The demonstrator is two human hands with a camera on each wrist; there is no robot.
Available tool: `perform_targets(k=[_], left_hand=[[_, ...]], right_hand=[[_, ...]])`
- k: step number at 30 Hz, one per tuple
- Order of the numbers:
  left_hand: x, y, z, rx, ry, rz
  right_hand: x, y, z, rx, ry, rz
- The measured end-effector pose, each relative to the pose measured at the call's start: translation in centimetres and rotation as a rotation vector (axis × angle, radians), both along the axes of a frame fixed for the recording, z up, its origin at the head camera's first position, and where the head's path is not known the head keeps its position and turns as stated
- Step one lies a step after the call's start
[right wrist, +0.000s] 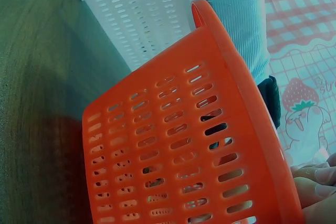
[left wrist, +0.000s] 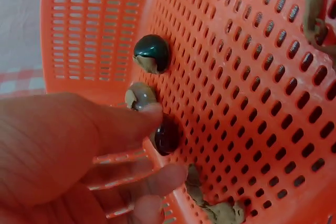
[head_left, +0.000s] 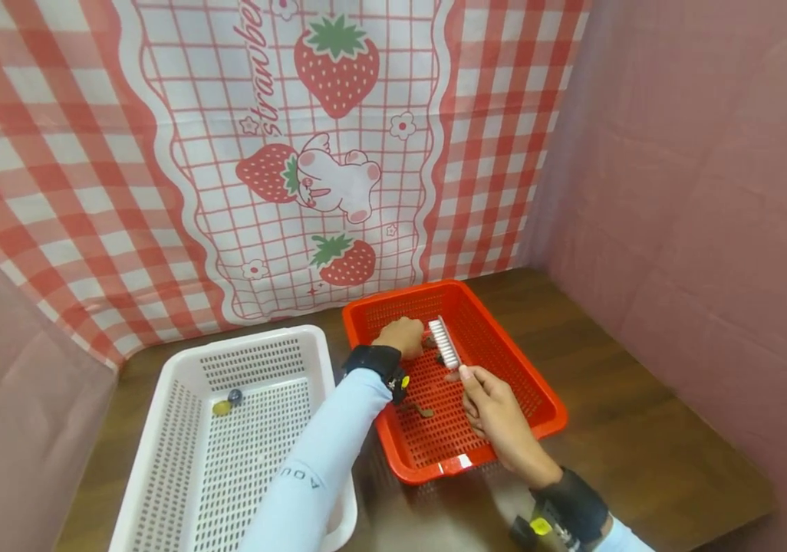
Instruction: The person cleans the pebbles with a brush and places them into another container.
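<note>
My left hand (head_left: 402, 336) reaches into the red basket (head_left: 554, 408) near its far left corner. In the left wrist view its thumb overlaps a greyish glossy ball (left wrist: 140, 92) with a tan smear. A dark brown ball (left wrist: 168, 136) lies between thumb and fingers, which are spread apart. Close by is a dark green ball (left wrist: 153, 48), partly coated in tan clay-like matter. My right hand (head_left: 500, 414) grips a white-bristled brush (head_left: 443, 343) by its handle, over the basket. The right wrist view shows only some of that hand's fingers (right wrist: 315, 187).
Tan clay-like scraps (left wrist: 223, 211) lie on the red basket's floor, one (head_left: 425, 412) nearer its front. On the left stands a white basket (head_left: 159, 429) holding a yellow ball (head_left: 222, 408) and a dark blue ball (head_left: 235, 396). A strawberry-print cloth (head_left: 338, 153) hangs behind the wooden table (head_left: 628, 414).
</note>
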State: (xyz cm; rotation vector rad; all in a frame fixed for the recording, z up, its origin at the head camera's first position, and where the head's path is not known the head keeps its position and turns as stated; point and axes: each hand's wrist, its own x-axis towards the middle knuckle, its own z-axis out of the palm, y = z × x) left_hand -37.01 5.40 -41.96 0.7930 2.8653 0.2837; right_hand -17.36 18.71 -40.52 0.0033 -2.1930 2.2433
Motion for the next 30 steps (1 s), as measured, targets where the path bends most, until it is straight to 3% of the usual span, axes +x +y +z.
perform_targets(k=[6, 10, 16, 23, 30], left_hand=[[0.2, 0.6, -0.9, -0.054, 0.021, -0.040], [0.6, 0.6, -0.8, -0.052, 0.015, -0.059], [1.2, 0.3, -0.7, -0.055, 0.064, -0.100], [1.3, 0.1, -0.7, -0.037, 0.034, -0.077], [1.4, 0.1, -0.7, -0.092, 0.118, -0.059]], right_hand=[[0.1, -0.1, 0.1, 0.004, 0.003, 0.004], [0.1, -0.1, 0.1, 0.002, 0.005, 0.006], [0.1, -0.2, 0.0, 0.026, 0.010, 0.020], [-0.1, -0.1, -0.2, 0.007, 0.016, 0.024], [-0.1, 0.0, -0.3, -0.002, 0.013, 0.027]])
